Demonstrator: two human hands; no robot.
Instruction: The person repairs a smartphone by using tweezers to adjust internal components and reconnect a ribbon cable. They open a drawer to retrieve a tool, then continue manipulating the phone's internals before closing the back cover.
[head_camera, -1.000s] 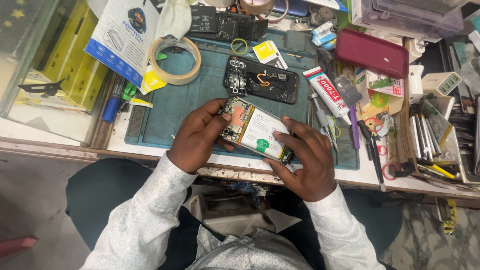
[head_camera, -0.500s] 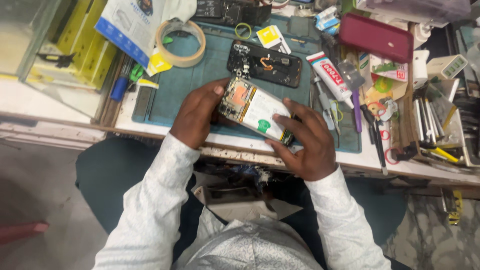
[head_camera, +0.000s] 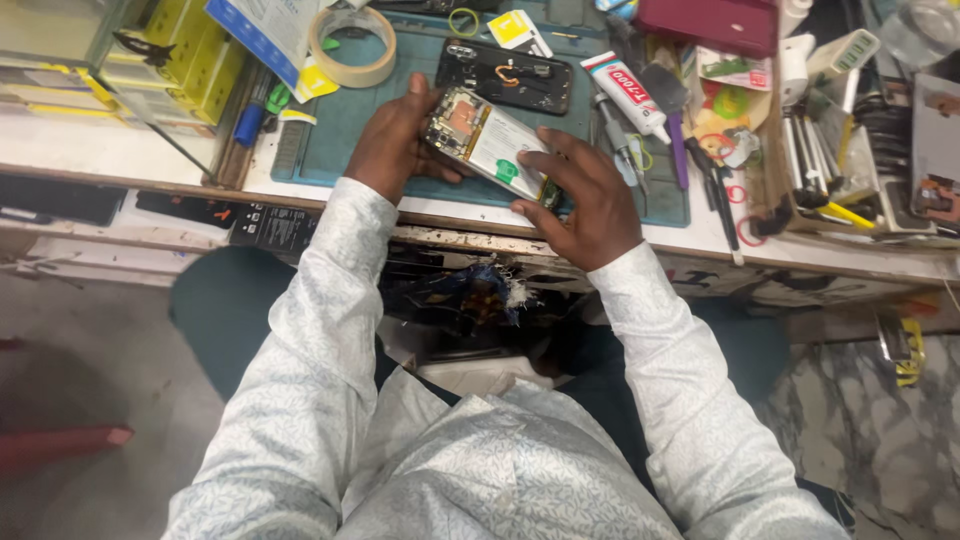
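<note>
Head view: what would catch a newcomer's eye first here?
The opened phone with its white battery showing, held over the teal mat at the bench's front edge by the left hand and the right hand. Behind it lies a dark phone back cover, with a tape roll at the mat's far left corner.

Both arms reach forward in pale patterned sleeves. The left hand (head_camera: 395, 140) curls inward, fingers bent and thumb side up. The right hand (head_camera: 590, 195) spreads its fingers, pointing left, with the wrist angled outward.
</note>
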